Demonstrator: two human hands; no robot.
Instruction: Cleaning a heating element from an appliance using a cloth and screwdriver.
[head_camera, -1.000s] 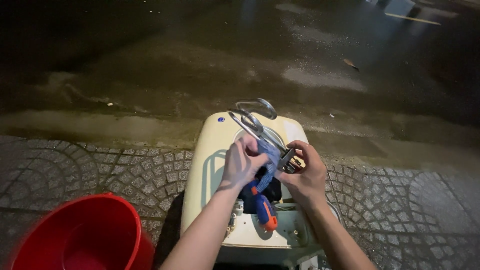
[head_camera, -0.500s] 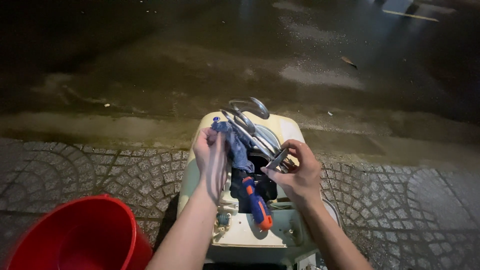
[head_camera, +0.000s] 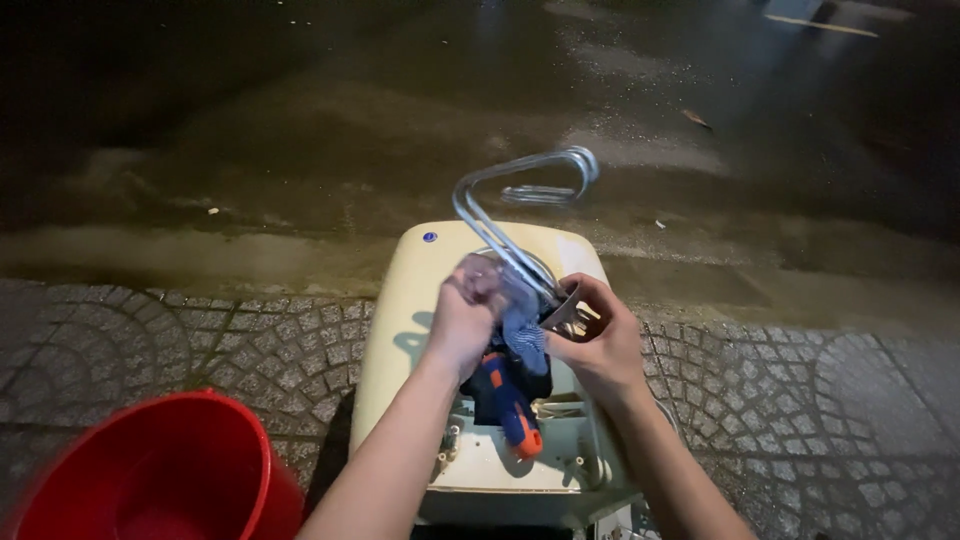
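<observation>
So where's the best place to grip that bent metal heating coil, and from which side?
Probably at its base flange, from the right side, where the right hand already grips the heating coil. The tubes run up and away into a narrow hairpin loop, so low down gives firmer control, while the left hand rubs the lower tubes with a cloth.

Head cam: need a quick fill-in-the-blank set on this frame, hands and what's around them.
1. The right hand holds the base of a bent ____ heating coil.
2. The left hand presses a cloth against the ____.
3. The bucket at lower left is ____ in colour.
4. A screwdriver with a blue and ____ handle lies on the cream casing.

Missing words: metal; coil; red; orange
</observation>
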